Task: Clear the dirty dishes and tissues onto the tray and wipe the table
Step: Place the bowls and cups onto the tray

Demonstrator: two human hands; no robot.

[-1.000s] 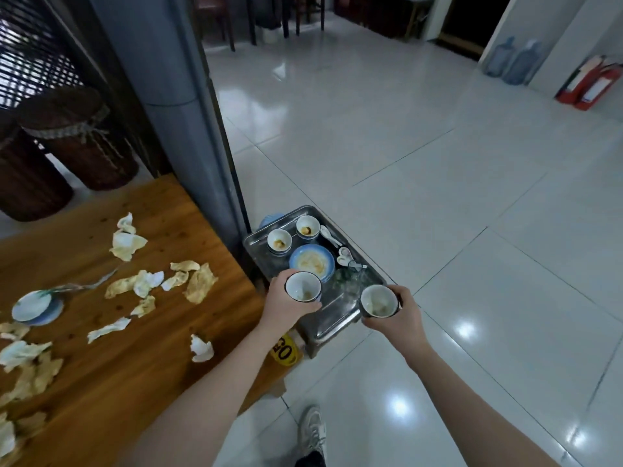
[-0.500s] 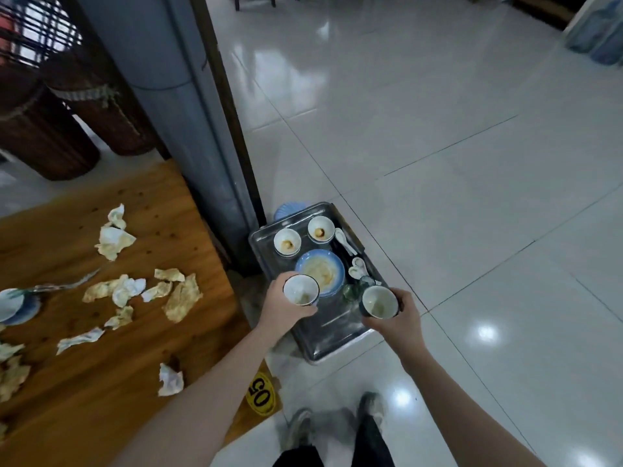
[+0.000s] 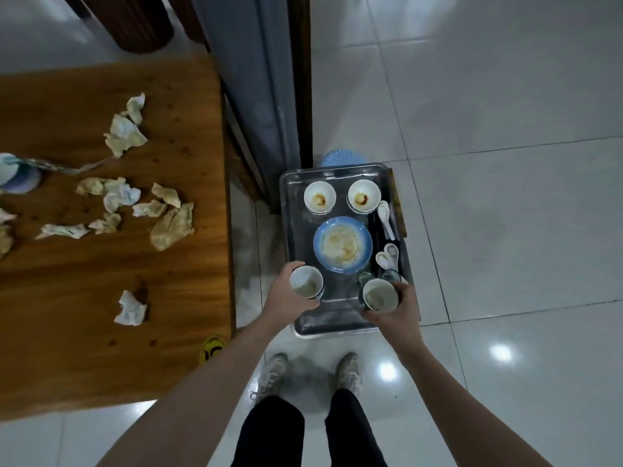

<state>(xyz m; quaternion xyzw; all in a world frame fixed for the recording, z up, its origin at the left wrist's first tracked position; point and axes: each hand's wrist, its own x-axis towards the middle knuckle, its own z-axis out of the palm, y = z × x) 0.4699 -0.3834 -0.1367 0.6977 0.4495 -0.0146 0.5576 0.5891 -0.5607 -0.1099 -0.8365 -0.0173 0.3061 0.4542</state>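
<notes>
I read the metal tray [image 3: 337, 320] as the reference for every position below. My left hand [image 3: 285, 296] has its fingers curled round a small white cup [image 3: 306, 282] at the tray's near-left part. My right hand [image 3: 396, 310] grips a second white cup [image 3: 380, 295] at the tray's near-right corner. Both cups are upright and show a greenish residue inside. I cannot tell whether either cup touches the tray floor or is held just above it. At the tray's centre lies a blue plate [image 3: 342, 245] smeared with brown sauce. At the tray's far end stand two white bowls, one on the left [image 3: 319, 197] and one on the right [image 3: 362, 196], each with a brown stain. Along the tray's right wall lie white spoons [image 3: 385, 215], with more of them [image 3: 388, 257] nearer to the right cup. A blue ribbed object [image 3: 344, 159] shows just beyond the tray's far edge. Well left of the tray stands the wooden surface [image 3: 101, 332], separated from it by a strip of tiled floor [image 3: 505, 230]. Crumpled tissues [image 3: 172, 227] are scattered over the surface, with a single one [image 3: 130, 309] lying apart, closer to me. At the edge of view farthest from the tray, a saucer [image 3: 17, 178] sits on the surface. My shoes [image 3: 269, 375] stand on the floor just short of the tray's near edge.
</notes>
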